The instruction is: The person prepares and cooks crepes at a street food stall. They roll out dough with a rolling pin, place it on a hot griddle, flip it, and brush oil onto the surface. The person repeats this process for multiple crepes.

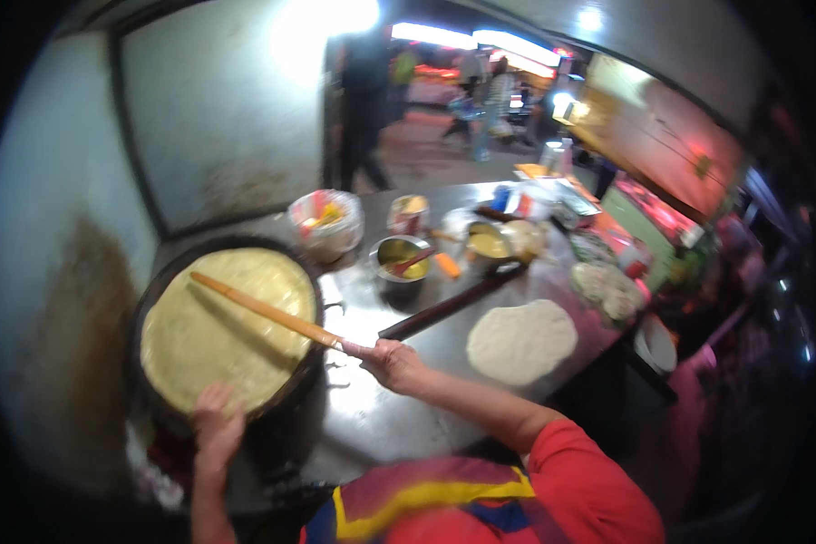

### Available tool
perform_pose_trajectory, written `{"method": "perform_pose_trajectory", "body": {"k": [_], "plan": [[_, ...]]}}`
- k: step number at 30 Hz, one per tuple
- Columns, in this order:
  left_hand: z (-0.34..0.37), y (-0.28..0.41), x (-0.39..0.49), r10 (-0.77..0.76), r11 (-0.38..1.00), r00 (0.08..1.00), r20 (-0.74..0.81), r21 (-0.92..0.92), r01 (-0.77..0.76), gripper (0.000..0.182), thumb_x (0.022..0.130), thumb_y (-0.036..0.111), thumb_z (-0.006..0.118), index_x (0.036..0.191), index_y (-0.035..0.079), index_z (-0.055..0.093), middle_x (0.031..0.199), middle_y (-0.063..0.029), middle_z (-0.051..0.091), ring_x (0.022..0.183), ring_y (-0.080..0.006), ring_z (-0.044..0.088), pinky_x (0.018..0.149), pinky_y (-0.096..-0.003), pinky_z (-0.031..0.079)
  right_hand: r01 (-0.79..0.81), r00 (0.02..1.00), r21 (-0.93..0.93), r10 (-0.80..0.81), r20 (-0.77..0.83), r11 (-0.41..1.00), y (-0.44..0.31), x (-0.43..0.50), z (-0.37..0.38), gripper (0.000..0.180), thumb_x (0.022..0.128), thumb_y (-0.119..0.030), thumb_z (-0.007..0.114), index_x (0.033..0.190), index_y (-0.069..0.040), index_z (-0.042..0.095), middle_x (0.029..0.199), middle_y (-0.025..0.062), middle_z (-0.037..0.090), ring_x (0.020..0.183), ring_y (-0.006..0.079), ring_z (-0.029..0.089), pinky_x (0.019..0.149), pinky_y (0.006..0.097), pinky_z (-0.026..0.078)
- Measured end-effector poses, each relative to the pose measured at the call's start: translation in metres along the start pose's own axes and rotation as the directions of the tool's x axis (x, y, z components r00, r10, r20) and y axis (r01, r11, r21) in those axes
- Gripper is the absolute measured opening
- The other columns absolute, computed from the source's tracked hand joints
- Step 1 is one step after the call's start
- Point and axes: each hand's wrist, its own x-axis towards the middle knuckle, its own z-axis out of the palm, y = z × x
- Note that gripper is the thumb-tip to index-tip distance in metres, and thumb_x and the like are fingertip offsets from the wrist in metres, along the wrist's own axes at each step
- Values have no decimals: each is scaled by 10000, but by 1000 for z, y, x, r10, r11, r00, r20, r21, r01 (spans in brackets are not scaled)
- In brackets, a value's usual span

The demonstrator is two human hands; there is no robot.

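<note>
My right hand [393,365] is closed around the end of a long flat wooden stick [265,309], which reaches left over a large round flatbread [228,340]. The flatbread fills a dark round griddle [318,299] on the left. At its near edge lies my left hand [219,411], its fingers on or just over the dough; contact is hard to tell through the blur. On the metal table, right of my right hand, is a flat piece of pale rolled dough [522,341]. A dark rolling pin [449,302] lies diagonally behind my right hand.
Behind are a steel bowl [401,262] with yellow liquid and a brush, a second metal container [487,243], a plastic-lined bin [326,224] and a can [409,214]. Dough pieces [605,289] sit at the right. A wall [224,129] borders the griddle; blurred people stand beyond the table.
</note>
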Motion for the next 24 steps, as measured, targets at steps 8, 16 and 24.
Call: {"method": "perform_pose_trajectory", "body": {"k": [8,16,24], "plan": [[-8,-152,43,-448,863,822,352,410,295,449,755,321,799,1054,7,682,1104,-250,658,1120,-428,585,999,-516,457,-124,991,-481,132,-17,868,21,-108,-133,537,1024,-123,486,1523,-312,429,862,143,569,709,310,654,577,426,554],[2,-173,36,-420,868,862,283,404,290,425,815,370,734,960,-23,661,1049,-283,638,1067,-456,579,1001,-537,430,-105,960,-454,210,187,885,-46,-108,-157,589,1017,-97,465,1575,-229,329,880,210,605,779,386,680,624,491,558],[3,-95,30,-386,867,876,288,437,238,609,882,521,656,709,-60,715,787,-280,691,806,-444,674,827,-513,527,47,991,-301,-7,134,953,-6,-9,-141,585,954,0,441,1495,-224,452,881,228,653,806,412,674,695,498,520]]}}
